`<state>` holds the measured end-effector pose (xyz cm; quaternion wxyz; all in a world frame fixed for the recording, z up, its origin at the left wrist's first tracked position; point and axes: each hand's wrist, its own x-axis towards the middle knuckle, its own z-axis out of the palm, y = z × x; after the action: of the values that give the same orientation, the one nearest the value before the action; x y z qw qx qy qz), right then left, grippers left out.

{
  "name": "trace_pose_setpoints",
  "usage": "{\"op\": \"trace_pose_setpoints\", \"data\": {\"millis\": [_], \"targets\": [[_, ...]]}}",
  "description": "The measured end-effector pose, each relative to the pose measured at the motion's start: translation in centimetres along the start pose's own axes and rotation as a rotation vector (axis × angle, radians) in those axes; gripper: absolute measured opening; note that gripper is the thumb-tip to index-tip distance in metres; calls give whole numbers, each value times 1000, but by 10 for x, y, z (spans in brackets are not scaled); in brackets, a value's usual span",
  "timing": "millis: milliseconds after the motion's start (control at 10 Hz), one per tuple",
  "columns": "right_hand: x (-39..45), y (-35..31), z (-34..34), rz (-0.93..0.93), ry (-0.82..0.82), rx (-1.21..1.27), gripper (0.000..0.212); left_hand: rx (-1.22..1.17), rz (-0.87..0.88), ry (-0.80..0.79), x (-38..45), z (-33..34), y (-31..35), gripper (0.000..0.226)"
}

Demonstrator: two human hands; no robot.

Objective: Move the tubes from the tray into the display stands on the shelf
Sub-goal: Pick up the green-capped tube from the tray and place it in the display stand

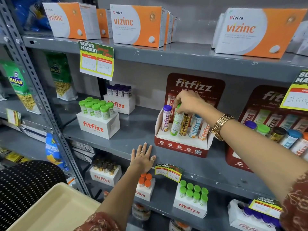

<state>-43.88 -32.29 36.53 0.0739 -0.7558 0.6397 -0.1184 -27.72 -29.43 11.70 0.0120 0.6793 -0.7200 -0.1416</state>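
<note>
A red fitfizz display stand (181,148) sits on the middle shelf. It holds a purple-capped tube (166,118), a green tube (176,123), a gold tube (184,125), a blue tube (195,126) and an orange tube (203,131). My right hand (189,103) grips the top of the green tube, which stands in its slot. My left hand (143,158) lies flat, fingers spread, on the shelf's front edge. The cream tray (55,212) at lower left shows no tubes in its visible part.
A second red display stand (240,161) with several tubes is at the right. White fitfizz boxes (98,125) with green-capped and purple-capped tubes stand at the left of the shelf. Orange vizinc boxes (138,25) fill the shelf above. A black perforated chair (25,184) is beside the tray.
</note>
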Motion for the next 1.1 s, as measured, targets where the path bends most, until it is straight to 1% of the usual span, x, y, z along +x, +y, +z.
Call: {"op": "trace_pose_setpoints", "data": {"millis": [100,200,300,400,500,700,800,1000,1100], "targets": [[1,-2,-1,17,17,21,14,-1,0,-1,1,1,-1,59],[5,-2,4,6,72,24,16,-1,-2,-4,2,1,-1,59],[8,-2,10,13,80,98,38,-2,-5,2,3,2,-1,59],[10,-2,11,52,85,126,53,-2,-6,4,3,3,-1,59],[14,-1,10,94,75,109,53,-2,-8,6,3,3,-2,59],[20,4,13,52,60,71,34,-5,-12,8,1,2,0,58],[25,8,19,39,80,52,33,-2,-6,15,-1,0,0,58],[37,14,35,43,81,37,37,2,-8,-2,-7,-7,4,58],[39,16,39,37,73,54,45,1,-9,-8,-9,-9,5,57]]}}
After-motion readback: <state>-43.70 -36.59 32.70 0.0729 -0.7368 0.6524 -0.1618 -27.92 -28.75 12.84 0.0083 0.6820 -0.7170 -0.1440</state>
